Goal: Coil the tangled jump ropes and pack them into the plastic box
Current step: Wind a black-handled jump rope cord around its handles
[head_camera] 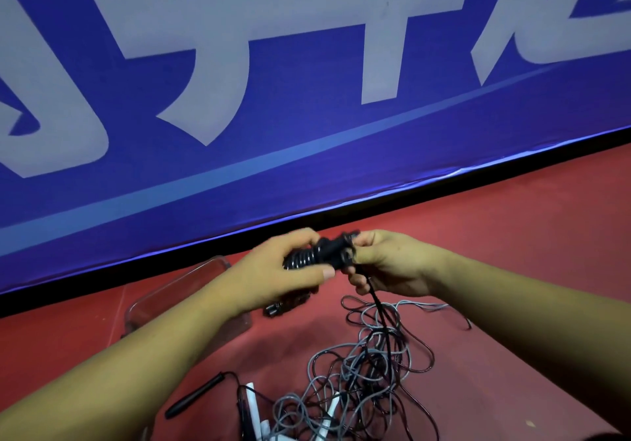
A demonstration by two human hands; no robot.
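Both hands hold a black jump rope bundle above the red floor. My left hand grips its coiled, handle end. My right hand pinches the other end, and a black cord hangs from it down to the floor. Below lies a tangled pile of grey and black ropes with white handles and a black handle. The clear plastic box sits on the floor behind my left forearm, partly hidden. A dark object lies beside the box.
A blue banner with large pale lettering stands along the far edge of the red floor, close behind the hands.
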